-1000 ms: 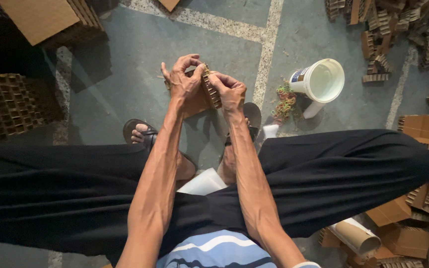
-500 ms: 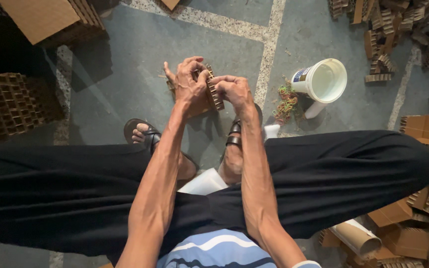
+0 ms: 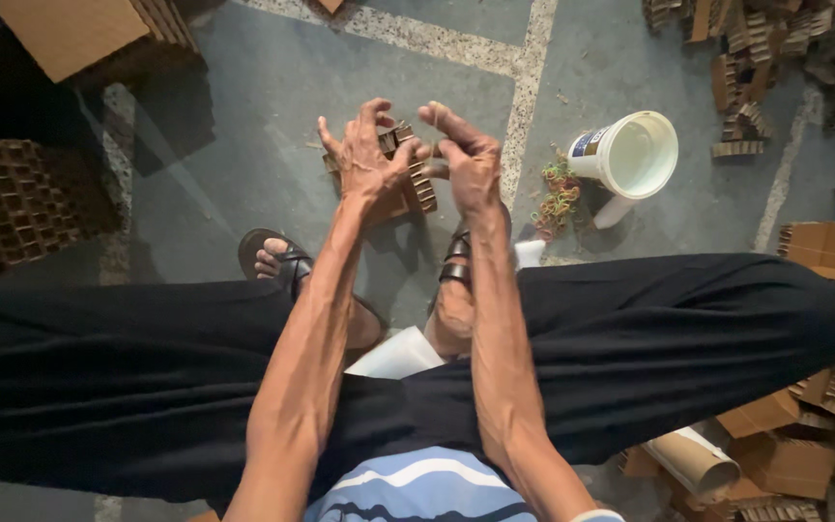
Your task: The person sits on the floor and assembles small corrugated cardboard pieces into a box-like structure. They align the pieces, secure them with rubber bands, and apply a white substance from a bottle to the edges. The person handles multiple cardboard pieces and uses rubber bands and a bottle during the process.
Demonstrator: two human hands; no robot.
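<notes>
Seen from the head camera, my left hand (image 3: pixel 367 159) grips a small bundle of brown corrugated cardboard pieces (image 3: pixel 416 186) held out over the floor. My right hand (image 3: pixel 464 155) is at the bundle's right edge, fingers bent and pinched against it. Whether a rubber band is between the fingers I cannot tell. Both forearms reach forward over my black-trousered knees. My sandalled feet (image 3: pixel 280 259) rest on the grey floor below the hands.
A white plastic cup (image 3: pixel 630 153) lies on its side to the right, with a small heap of coloured rubber bands (image 3: pixel 557 198) beside it. Stacked cardboard grids (image 3: pixel 12 208) stand at left. Loose cardboard scraps (image 3: pixel 775 58) and a cardboard tube (image 3: pixel 693 464) lie at right.
Both hands have lifted slightly with the bundle. The right hand's fingers have moved over the bundle's right edge and the left fingers have spread wider.
</notes>
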